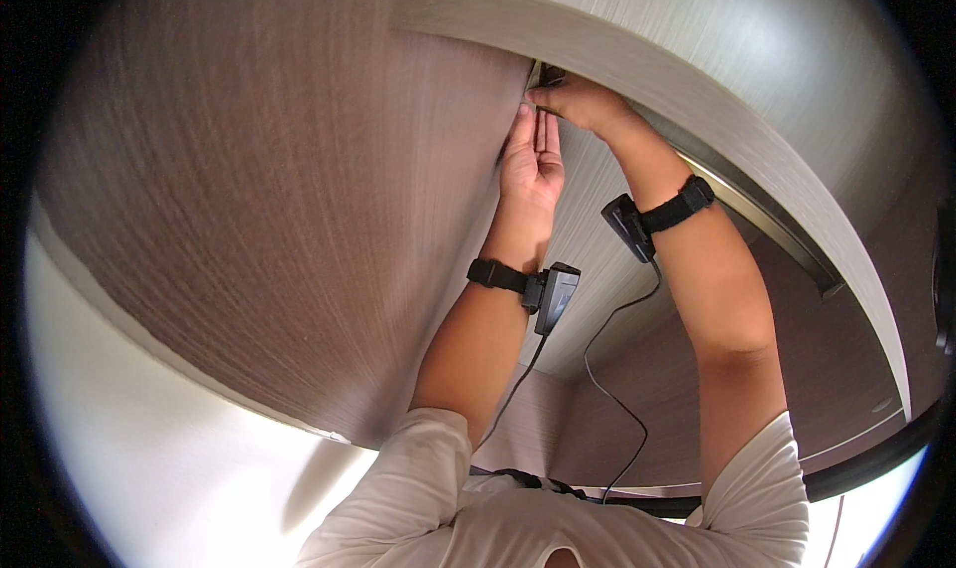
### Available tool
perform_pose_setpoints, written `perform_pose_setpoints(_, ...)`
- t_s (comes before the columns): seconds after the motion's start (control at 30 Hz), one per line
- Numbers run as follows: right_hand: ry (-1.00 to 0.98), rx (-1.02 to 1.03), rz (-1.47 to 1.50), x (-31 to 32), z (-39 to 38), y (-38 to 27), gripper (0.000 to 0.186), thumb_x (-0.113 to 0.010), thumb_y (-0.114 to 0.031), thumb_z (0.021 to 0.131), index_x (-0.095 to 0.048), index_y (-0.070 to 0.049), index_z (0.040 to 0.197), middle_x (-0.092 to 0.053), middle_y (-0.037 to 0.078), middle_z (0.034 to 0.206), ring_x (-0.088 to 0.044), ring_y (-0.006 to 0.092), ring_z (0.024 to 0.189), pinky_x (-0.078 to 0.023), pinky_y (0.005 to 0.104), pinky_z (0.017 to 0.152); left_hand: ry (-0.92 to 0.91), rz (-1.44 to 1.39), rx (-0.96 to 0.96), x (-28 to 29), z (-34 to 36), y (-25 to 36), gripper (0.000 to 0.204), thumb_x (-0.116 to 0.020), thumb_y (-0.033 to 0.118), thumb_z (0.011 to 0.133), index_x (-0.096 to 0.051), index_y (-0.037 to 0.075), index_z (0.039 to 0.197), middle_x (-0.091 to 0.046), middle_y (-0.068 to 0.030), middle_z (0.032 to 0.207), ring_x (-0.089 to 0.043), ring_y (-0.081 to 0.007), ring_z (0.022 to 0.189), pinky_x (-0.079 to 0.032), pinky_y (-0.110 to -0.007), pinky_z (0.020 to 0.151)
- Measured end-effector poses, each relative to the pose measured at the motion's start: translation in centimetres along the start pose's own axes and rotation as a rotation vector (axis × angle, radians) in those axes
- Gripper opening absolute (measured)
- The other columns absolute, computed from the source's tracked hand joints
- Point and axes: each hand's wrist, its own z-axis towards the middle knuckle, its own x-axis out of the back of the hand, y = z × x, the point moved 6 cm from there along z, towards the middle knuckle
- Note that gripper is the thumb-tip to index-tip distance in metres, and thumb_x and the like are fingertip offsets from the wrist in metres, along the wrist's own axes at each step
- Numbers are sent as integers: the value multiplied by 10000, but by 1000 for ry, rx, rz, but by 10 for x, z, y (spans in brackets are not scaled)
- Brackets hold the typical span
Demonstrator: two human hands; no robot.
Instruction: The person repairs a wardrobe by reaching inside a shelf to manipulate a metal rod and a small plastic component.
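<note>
Both my arms reach up to the inner corner of a wood-grain cabinet. My left hand (533,165) is raised beside the edge of the brown panel (299,200), its palm showing. Its thumb and fingers stretch upward with a gap between them; the fingertips are close to my right hand. My right hand (578,102) bends in from the right, its fingers closed at a small dark fitting (548,73) in the corner under the curved pale edge (637,50). What lies between those fingers is hidden.
A metal rail (767,215) runs along the cabinet to the right of my right forearm. Black straps with small devices (560,294) sit on both forearms, and thin cables (622,404) hang from them. At the lower left is a white wall (149,369).
</note>
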Motion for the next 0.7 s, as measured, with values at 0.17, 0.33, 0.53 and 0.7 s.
perform_pose_setpoints(0.17,-81,14,102,-1,1,-2,566,-658,-340,796,-529,39,1196,-585,220,1159,-575,290,1036,-440,340,891,-23,19,-12,-1,2,3,204,-591,71,877,-564,-31,1052,-599,-75,1100,-566,-156,1053,-484,-281,947)
perform_pose_setpoints(0.33,26,16,59,0,-3,-3,537,-653,-321,807,-529,38,1187,-602,203,1128,-585,276,998,-456,338,865,-27,33,-3,1,2,2,220,-589,71,879,-559,-39,1067,-597,-80,1105,-555,-157,1073,-468,-270,965)
perform_pose_setpoints(0.53,18,87,96,1,-3,-4,456,-622,-301,831,-560,27,1142,-620,186,1090,-595,255,959,-461,339,836,-47,57,-1,-2,0,-1,211,-591,80,881,-565,-31,1058,-603,-71,1089,-561,-146,1056,-474,-261,951)
perform_pose_setpoints(0.7,15,112,27,9,-12,-25,366,-610,-298,841,-586,8,1040,-637,143,962,-572,227,837,-457,336,766,-59,31,13,-1,1,3,173,-603,71,872,-578,-11,1022,-617,-54,1045,-581,-132,1000,-497,-244,902)
